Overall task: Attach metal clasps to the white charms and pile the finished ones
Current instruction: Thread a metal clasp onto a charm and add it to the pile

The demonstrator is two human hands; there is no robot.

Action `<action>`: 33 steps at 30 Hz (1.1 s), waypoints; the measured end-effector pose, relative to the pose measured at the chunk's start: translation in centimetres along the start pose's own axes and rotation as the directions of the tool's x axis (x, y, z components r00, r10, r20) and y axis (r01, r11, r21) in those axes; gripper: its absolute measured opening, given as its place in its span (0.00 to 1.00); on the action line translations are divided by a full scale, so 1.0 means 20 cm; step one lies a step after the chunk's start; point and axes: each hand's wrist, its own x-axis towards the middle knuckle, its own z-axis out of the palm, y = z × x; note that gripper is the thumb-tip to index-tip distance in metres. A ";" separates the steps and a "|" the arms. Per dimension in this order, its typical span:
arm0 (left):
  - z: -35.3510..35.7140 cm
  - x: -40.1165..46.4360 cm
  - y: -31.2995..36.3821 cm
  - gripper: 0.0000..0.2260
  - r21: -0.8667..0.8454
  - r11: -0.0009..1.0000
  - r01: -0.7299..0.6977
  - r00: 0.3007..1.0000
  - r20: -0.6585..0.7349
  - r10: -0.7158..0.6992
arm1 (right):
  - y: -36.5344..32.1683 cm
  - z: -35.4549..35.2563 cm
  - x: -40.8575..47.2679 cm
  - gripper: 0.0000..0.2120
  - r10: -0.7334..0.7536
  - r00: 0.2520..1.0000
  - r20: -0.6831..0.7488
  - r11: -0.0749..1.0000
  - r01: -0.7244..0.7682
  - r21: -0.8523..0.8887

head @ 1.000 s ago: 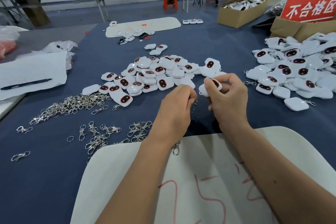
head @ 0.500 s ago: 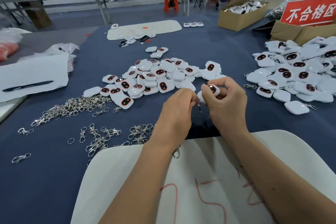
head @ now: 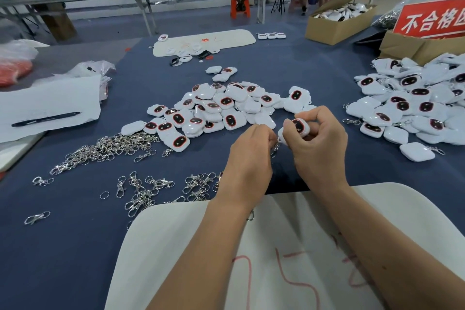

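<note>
My right hand (head: pixel 319 138) grips a white charm (head: pixel 299 126) with a dark red-rimmed oval on its face. My left hand (head: pixel 249 156) pinches a metal clasp (head: pixel 276 146) right against the charm's lower corner; most of the clasp is hidden by my fingers. A heap of charms without clasps (head: pixel 221 108) lies just beyond my hands. To the right spreads a pile of charms with clasps on them (head: pixel 412 106). Loose clasps (head: pixel 108 146) are scattered at the left, with more (head: pixel 161 186) near my left wrist.
A white board with red marks (head: pixel 289 259) lies under my forearms. Paper with a pen (head: pixel 46 118) sits at the left edge. Cardboard boxes (head: pixel 337 25) and a red sign (head: pixel 432 20) stand at the back right. Another white board (head: pixel 206 41) lies far across the blue table.
Both hands stayed together at the charm. The right hand turned the charm so its dark face shows more, and the left hand's fingers brought the clasp closer to its corner.
</note>
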 end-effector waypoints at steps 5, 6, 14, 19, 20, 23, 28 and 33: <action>0.00 0.00 0.00 0.11 0.059 0.998 0.003 1.000 -0.012 -0.003 | 0.00 0.00 0.00 0.08 0.009 1.000 0.012 0.999 -0.008 -0.032; 0.00 0.00 0.00 0.12 0.072 0.997 -0.002 1.000 -0.012 0.003 | 0.00 0.01 0.00 0.09 0.016 1.000 0.017 0.999 -0.015 -0.037; -0.01 0.02 0.03 0.05 0.088 0.984 -0.153 0.977 -0.139 0.164 | 0.01 -0.02 0.03 0.08 0.272 0.961 0.054 0.935 -0.277 0.221; -0.03 0.02 0.02 0.05 0.040 0.976 -0.214 0.962 -0.166 0.218 | 0.02 -0.02 0.04 0.09 0.319 0.939 0.126 0.873 -0.343 0.346; -0.03 0.02 0.02 0.05 0.036 0.975 -0.219 0.960 -0.174 0.221 | 0.02 -0.02 0.04 0.09 0.323 0.936 0.137 0.869 -0.351 0.349; -0.04 0.02 0.01 0.05 0.017 0.972 -0.234 0.950 -0.206 0.233 | 0.03 -0.02 0.05 0.10 0.324 0.932 0.166 0.864 -0.362 0.349; -0.04 0.02 0.00 0.05 0.016 0.973 -0.232 0.943 -0.243 0.229 | 0.02 -0.02 0.03 0.09 0.274 0.949 0.155 0.899 -0.310 0.308; -0.03 0.02 0.01 0.07 -0.007 0.990 -0.138 0.963 -0.237 0.132 | 0.00 -0.01 0.01 0.11 0.204 0.977 0.068 0.953 -0.214 0.217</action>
